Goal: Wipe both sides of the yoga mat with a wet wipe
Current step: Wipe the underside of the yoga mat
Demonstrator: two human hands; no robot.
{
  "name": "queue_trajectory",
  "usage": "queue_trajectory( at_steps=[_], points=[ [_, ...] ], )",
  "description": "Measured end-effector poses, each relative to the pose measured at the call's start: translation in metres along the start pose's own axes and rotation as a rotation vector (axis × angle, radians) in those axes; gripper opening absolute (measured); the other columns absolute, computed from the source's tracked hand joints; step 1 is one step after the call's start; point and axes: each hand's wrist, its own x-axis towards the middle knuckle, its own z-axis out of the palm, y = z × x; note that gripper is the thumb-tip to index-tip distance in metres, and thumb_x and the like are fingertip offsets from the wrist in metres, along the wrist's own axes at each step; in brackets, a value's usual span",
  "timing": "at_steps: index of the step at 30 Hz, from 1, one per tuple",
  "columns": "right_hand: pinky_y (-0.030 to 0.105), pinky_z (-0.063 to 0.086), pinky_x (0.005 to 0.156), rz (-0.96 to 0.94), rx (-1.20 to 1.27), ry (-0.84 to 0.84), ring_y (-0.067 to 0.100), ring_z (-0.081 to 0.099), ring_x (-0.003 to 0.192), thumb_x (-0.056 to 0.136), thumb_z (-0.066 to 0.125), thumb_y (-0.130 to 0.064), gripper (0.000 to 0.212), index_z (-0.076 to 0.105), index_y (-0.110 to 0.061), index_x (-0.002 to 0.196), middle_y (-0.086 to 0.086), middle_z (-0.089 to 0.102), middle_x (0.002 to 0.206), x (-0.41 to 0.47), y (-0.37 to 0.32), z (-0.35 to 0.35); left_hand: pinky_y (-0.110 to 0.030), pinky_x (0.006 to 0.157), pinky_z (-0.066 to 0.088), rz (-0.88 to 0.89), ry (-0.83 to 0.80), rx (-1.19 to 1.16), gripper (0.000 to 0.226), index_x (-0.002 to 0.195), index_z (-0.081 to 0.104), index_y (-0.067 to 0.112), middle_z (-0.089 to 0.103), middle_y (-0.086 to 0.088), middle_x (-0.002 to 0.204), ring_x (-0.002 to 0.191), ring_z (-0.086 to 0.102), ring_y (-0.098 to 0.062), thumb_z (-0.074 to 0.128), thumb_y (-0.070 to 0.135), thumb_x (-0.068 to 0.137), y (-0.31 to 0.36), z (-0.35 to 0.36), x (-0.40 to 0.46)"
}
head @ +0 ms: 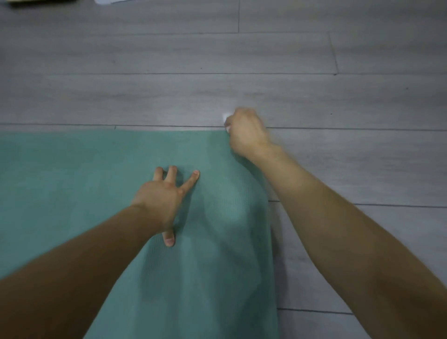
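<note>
A teal yoga mat (72,184) lies flat on the grey floor and fills the lower left of the head view. Its far right corner sits under my right hand (246,134). That hand is curled into a fist around a white wet wipe (226,121), of which only a small edge shows past the fingers. My left hand (167,196) presses on the mat with spread, straight fingers, a little nearer than the right hand and to its left.
Grey wood-look floor planks (242,60) stretch beyond the mat and to its right. A dark object (36,2) and something white (106,1) lie at the top left edge of the view.
</note>
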Motion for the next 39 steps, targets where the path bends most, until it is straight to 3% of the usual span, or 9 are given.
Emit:
queue_trajectory(
  at_steps=[2,7,13,19,25,29,34,37,39],
  points=[
    [0.044,0.052,0.095,-0.03,-0.08,-0.052,0.035,0.053,0.12,0.093,0.049,0.003,0.038,0.071,-0.005,0.123,0.015,0.057,0.125,-0.022,0.001,0.006,-0.051,0.102,0.056,-0.009,0.003,-0.018,0.181,0.16,-0.028,0.041,0.007,-0.013,0.157,0.147,0.019,-0.04,0.104,0.056,0.037,0.0,0.001,0.0],
    [0.047,0.051,0.091,0.1,0.052,0.072,0.034,0.053,0.112,0.081,0.053,0.014,0.04,0.076,-0.003,0.11,0.013,0.06,0.12,-0.072,0.008,0.023,-0.05,0.103,0.055,-0.007,0.018,-0.037,0.182,0.16,-0.026,0.043,0.007,-0.013,0.159,0.148,0.019,-0.04,0.105,0.054,0.035,-0.002,0.006,0.004],
    [0.044,0.052,0.094,-0.139,0.037,-0.13,0.039,0.059,0.114,0.093,0.053,0.003,0.034,0.069,-0.007,0.121,0.016,0.059,0.122,0.017,-0.044,0.028,-0.05,0.105,0.054,-0.029,0.024,-0.057,0.183,0.159,-0.027,0.045,0.007,-0.012,0.159,0.149,0.019,-0.039,0.106,0.05,0.033,0.001,0.005,0.002],
    [0.042,0.041,0.097,0.133,-0.252,0.063,0.038,0.052,0.115,0.099,0.043,-0.003,0.033,0.061,-0.004,0.126,0.02,0.053,0.129,-0.033,0.004,0.019,-0.048,0.104,0.053,-0.017,0.034,-0.046,0.181,0.16,-0.024,0.045,0.012,-0.011,0.156,0.147,0.022,-0.039,0.105,0.052,0.034,0.0,0.004,0.001],
    [0.044,0.049,0.094,-0.062,-0.142,-0.025,0.036,0.051,0.124,0.101,0.039,0.0,0.037,0.065,-0.002,0.128,0.015,0.051,0.136,0.0,-0.058,0.028,-0.049,0.104,0.054,-0.03,0.036,-0.048,0.181,0.159,-0.025,0.047,0.009,-0.009,0.159,0.149,0.019,-0.037,0.105,0.053,0.033,0.0,0.003,-0.001],
    [0.044,0.049,0.091,0.064,-0.211,0.076,0.037,0.053,0.121,0.101,0.043,-0.001,0.034,0.068,-0.003,0.123,0.015,0.061,0.126,-0.008,0.003,0.009,-0.049,0.1,0.057,-0.028,0.031,-0.043,0.182,0.159,-0.026,0.047,0.01,-0.008,0.158,0.149,0.02,-0.036,0.105,0.054,0.033,0.0,0.002,-0.001],
    [0.029,0.042,0.073,0.337,0.097,0.297,0.034,0.067,0.102,0.095,0.067,-0.015,0.02,0.078,-0.013,0.112,0.014,0.072,0.11,-0.009,0.069,-0.015,-0.048,0.098,0.057,-0.021,0.042,-0.03,0.181,0.159,-0.027,0.047,0.011,-0.007,0.157,0.149,0.02,-0.036,0.104,0.056,0.033,0.001,0.002,0.0],
    [0.03,0.048,0.085,0.219,0.234,0.267,0.031,0.068,0.099,0.088,0.061,0.001,0.038,0.078,-0.012,0.12,0.01,0.07,0.112,-0.049,0.055,-0.006,-0.049,0.099,0.057,-0.027,0.041,-0.038,0.182,0.158,-0.028,0.046,0.01,-0.007,0.158,0.149,0.02,-0.035,0.104,0.057,0.033,0.001,0.003,0.0],
    [0.023,0.047,0.08,0.16,0.327,0.267,0.021,0.065,0.087,0.085,0.061,0.004,0.039,0.08,-0.012,0.115,0.005,0.069,0.104,-0.091,0.05,-0.003,-0.048,0.098,0.057,-0.029,0.045,-0.033,0.182,0.158,-0.028,0.046,0.01,-0.007,0.158,0.148,0.021,-0.035,0.104,0.058,0.033,0.001,0.003,0.0]
  ],
)
